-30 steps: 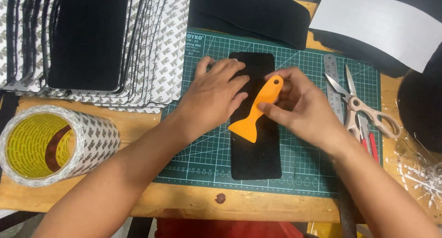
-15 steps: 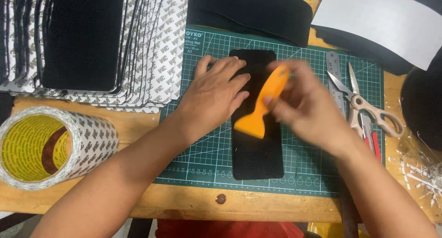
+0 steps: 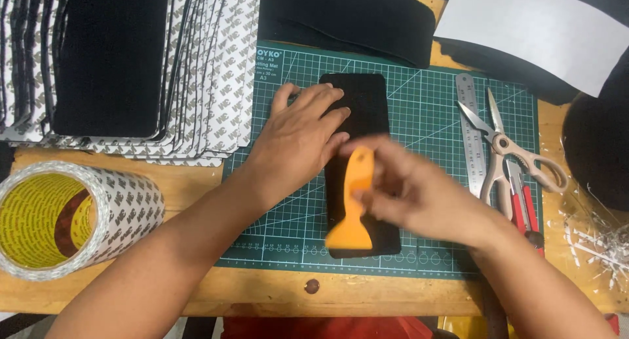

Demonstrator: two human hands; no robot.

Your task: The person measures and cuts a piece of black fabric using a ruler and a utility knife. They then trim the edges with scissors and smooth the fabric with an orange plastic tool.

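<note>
A black rectangular piece (image 3: 357, 103) lies lengthwise on the green cutting mat (image 3: 426, 116). My left hand (image 3: 298, 139) rests flat on the piece's upper left part, fingers spread. My right hand (image 3: 419, 195), blurred by motion, grips an orange plastic scraper (image 3: 354, 204) by its handle. The scraper's wide blade sits near the piece's lower end, pointing toward me.
Stacks of backed black pieces (image 3: 131, 70) lie at the upper left. A big roll of double-sided tape (image 3: 65, 214) stands at the left. A steel ruler (image 3: 470, 129), scissors (image 3: 508, 145) and a red knife (image 3: 524, 204) lie on the mat's right side. White scraps (image 3: 599, 247) litter the right edge.
My right hand has drawn the orange scraper down the black piece toward me, from its middle to its lower end. My left hand has stayed pressed on the upper part.
</note>
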